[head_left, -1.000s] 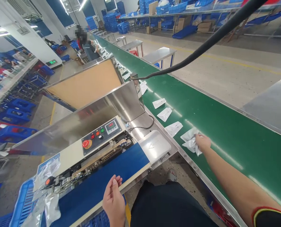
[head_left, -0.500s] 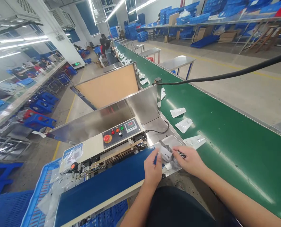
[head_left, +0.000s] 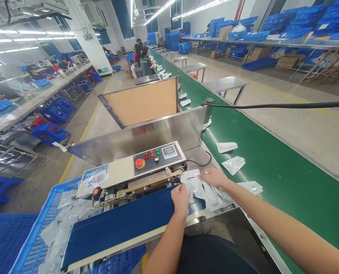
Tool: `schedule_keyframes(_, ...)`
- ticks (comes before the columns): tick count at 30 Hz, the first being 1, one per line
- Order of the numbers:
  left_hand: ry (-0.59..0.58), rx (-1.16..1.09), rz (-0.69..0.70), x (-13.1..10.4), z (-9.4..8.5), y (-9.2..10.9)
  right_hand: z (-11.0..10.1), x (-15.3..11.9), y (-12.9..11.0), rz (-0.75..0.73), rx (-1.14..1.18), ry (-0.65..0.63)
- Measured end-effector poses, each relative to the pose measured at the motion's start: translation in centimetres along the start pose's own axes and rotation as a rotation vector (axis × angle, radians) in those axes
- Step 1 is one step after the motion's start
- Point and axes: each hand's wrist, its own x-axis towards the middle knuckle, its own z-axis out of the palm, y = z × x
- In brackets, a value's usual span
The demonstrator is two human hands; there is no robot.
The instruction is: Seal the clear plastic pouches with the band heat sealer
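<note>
A white and clear pouch (head_left: 192,182) is at the right end of the sealing machine (head_left: 129,171), its top edge against the machine's intake. My left hand (head_left: 181,198) pinches the pouch's left side, above the blue belt (head_left: 123,224). At its upper right corner, my right hand (head_left: 213,178) has its fingers closed on it. More clear pouches (head_left: 213,196) lie beneath my right hand, on the machine's metal end. The control panel (head_left: 155,156) has a red knob and a lit display.
Beside the machine runs a green conveyor (head_left: 272,163) with several pouches (head_left: 234,165) on it. A blue crate (head_left: 40,224) of pouches stands at the lower left. A black cable (head_left: 278,106) crosses above the conveyor. People (head_left: 145,62) sit farther back.
Both hands have brought the pouch up against the machine's intake; it was held open between them before. The pouch now looks flattened. The head view has shifted a little.
</note>
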Motion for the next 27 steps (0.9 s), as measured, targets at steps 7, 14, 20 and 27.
schedule_keyframes(7, 0.045, -0.114, 0.056, 0.3, -4.3, -0.3, 3.8, 0.7, -2.3, -0.114, -0.163, -0.039)
schedule_keyframes(14, 0.337, 0.137, 0.484, -4.1, -9.9, 0.2, 3.1, -3.5, -2.1, -0.227, -0.224, 0.028)
schedule_keyframes(20, -0.395, 0.242, 0.438, -7.1, -5.2, 2.3, 2.7, -6.4, -2.7, -0.283, 0.028, 0.081)
schedule_keyframes(27, -0.345, 0.044, 0.374, -6.5, -3.6, 3.0, -0.9, -6.4, -0.6, -0.351, 0.156, -0.005)
